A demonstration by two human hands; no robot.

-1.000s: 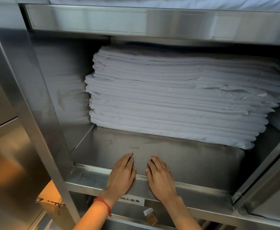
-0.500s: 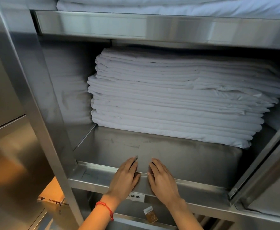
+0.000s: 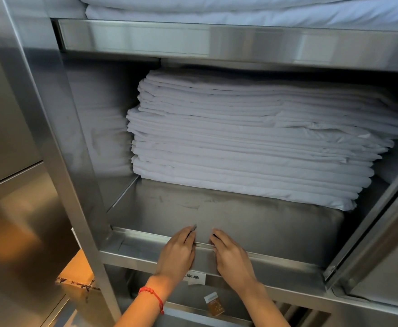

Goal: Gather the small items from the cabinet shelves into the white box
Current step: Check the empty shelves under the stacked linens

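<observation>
My left hand (image 3: 178, 254) and my right hand (image 3: 232, 257) lie side by side, palms down, on the front lip of a steel cabinet shelf (image 3: 287, 263), fingertips reaching over its inner edge. Neither hand holds anything. A red bead bracelet (image 3: 152, 295) is on my left wrist. One small item, an amber packet with a white top (image 3: 214, 304), lies on the shelf below, between my forearms. No white box is in view.
A tall stack of folded white linens (image 3: 252, 140) fills the back of the shelf; more linens (image 3: 240, 8) sit on the shelf above. A white label (image 3: 195, 278) is on the shelf front. A cardboard box (image 3: 77, 277) stands low left. An open door (image 3: 382, 232) is at right.
Both hands have slid back a little toward the shelf's front lip, and the view has dropped slightly and shifted, showing more of the upper shelf.
</observation>
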